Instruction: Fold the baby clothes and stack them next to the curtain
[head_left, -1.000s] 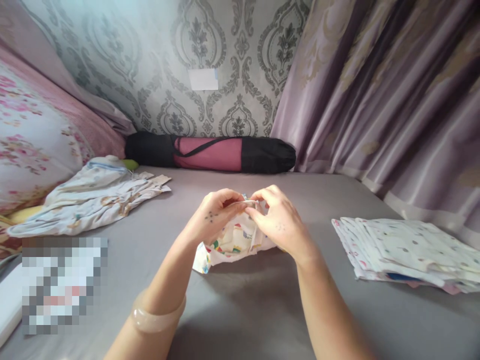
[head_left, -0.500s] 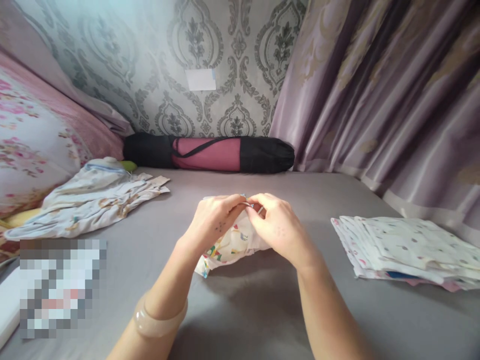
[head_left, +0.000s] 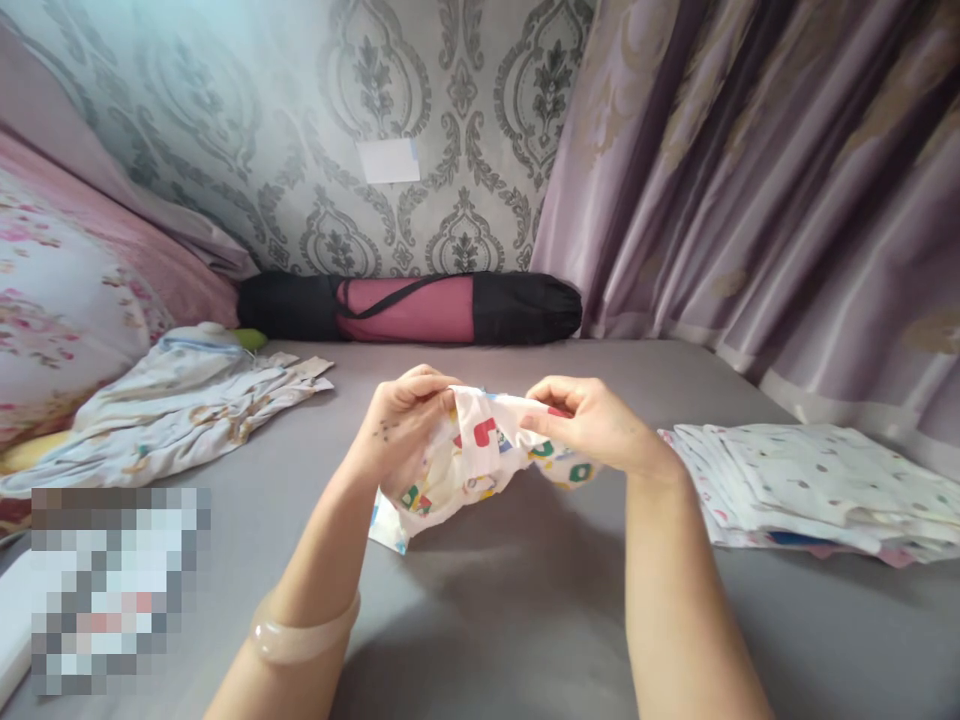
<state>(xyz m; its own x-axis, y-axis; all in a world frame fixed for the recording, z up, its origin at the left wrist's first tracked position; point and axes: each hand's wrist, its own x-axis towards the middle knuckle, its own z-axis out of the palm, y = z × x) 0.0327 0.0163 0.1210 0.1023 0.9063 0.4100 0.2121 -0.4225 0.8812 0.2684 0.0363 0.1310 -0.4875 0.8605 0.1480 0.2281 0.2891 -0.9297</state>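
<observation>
A small white cloth garment point(head_left: 480, 450) with red, green, yellow and blue prints hangs between my hands above the grey sheet. My left hand point(head_left: 409, 420) pinches its upper edge on the left, fingers closed. On the right, my right hand point(head_left: 589, 420) grips the same edge between thumb and fingers. One corner of the cloth dangles below my left hand, and a part with green prints hangs under my right. A pale bangle point(head_left: 304, 632) circles my left forearm.
Folded white printed cloths point(head_left: 817, 490) are stacked at the right on the grey sheet point(head_left: 510, 620). Crumpled clothes point(head_left: 180, 410) lie at the left by a floral pillow point(head_left: 60, 290). A black and pink rolled bag point(head_left: 409, 308) rests against the wall. Something blurred out is at the lower left.
My hands have moved apart, my right hand to the right and my left slightly left. The garment's top edge is now stretched between them, showing more of its print.
</observation>
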